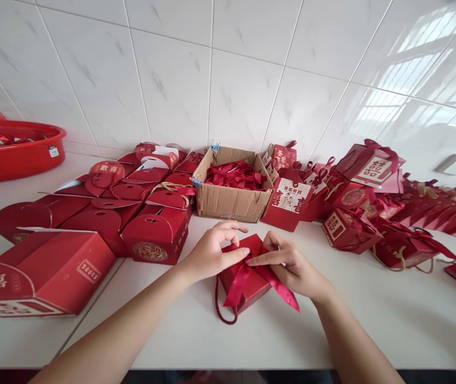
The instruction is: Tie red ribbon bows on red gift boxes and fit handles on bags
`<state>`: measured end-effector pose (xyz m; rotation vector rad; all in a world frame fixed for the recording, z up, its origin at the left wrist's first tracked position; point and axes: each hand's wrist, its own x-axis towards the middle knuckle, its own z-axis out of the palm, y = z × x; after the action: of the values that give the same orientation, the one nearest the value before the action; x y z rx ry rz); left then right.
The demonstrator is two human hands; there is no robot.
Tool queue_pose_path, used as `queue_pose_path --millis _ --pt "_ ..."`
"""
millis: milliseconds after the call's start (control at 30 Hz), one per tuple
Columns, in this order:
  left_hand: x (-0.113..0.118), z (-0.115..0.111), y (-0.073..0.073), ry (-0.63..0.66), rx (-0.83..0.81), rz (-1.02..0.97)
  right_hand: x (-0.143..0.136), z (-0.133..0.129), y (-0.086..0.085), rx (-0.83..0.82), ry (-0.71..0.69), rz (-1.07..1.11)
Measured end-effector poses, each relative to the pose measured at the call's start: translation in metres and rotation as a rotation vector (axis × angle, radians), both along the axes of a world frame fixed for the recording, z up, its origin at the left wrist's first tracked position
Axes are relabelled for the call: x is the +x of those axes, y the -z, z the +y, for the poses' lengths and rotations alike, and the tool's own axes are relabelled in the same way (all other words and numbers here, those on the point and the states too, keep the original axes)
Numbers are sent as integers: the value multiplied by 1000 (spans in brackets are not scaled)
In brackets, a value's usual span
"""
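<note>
A small red box (256, 286) sat on the white table (196, 346), between the person's hands near the front edge. A dark red ribbon (238, 285) crossed its top, both tails hanging forward, and a cord (217, 301) looped down the left side. The left hand (214, 252) reached its thumb to the ribbon's middle, and the right hand (295, 265) laid its forefinger there, the tips almost meeting; whether either was pinching the ribbon could not be told. The step in hand looked like working the ribbon at its knot; the next move seemed to call for a steady hold there and untwisted tails.

Behind stood a cardboard carton (231, 204) of loose ribbons (233, 176), with red boxes (153, 234) to its left and ribboned boxes (351, 229) to its right. A red basin (20, 160) stood far left.
</note>
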<state>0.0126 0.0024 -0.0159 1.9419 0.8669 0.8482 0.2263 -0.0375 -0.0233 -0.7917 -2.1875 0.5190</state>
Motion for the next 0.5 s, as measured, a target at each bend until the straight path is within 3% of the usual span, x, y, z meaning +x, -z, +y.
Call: queue_pose_path --millis 300,500 --pt "-6 6 -2 1 -2 31 0 0 -1 -30 -21 -34" --pt "-5 5 -5 137 -130 -111 1 2 2 -3 86 150"
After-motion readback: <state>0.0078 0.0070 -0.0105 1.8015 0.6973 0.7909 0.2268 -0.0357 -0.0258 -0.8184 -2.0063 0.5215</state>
